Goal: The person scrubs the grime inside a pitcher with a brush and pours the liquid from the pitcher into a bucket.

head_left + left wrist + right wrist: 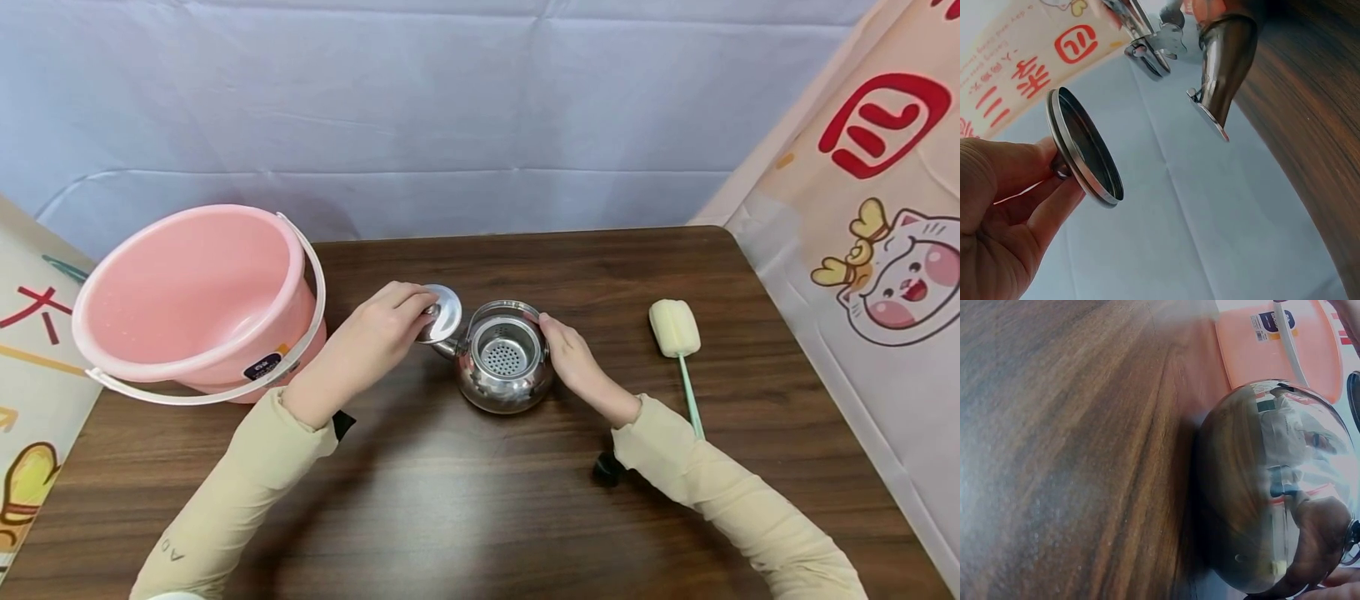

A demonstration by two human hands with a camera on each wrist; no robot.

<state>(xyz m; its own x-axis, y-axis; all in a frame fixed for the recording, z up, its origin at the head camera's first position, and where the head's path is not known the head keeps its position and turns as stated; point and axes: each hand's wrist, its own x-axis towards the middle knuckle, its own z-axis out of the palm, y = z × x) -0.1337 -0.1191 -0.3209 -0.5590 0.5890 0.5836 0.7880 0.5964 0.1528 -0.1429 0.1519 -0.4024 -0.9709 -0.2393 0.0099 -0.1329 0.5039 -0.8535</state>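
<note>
A small round stainless steel kettle [498, 396] stands on the table, its mouth uncovered and a perforated strainer [504, 357] inside. Its spout [445, 347] points left. My left hand [375, 337] pinches the knob of the metal lid [450, 312], which is tilted on edge just above the spout. In the left wrist view the lid's hollow underside [1099, 150] faces away from the palm. My right hand [577, 362] rests with extended fingers against the kettle's right side, near the foot of its raised handle. The right wrist view shows fingertips [1341, 590] beside the shiny body.
To the left stands a large pink bucket [187, 292] with a white handle [318, 287] hanging toward me. On the right lies a sponge brush [675, 327] with a pale green stick, partly under the right sleeve. Cloth walls close off the wooden table [450, 500] behind and beside.
</note>
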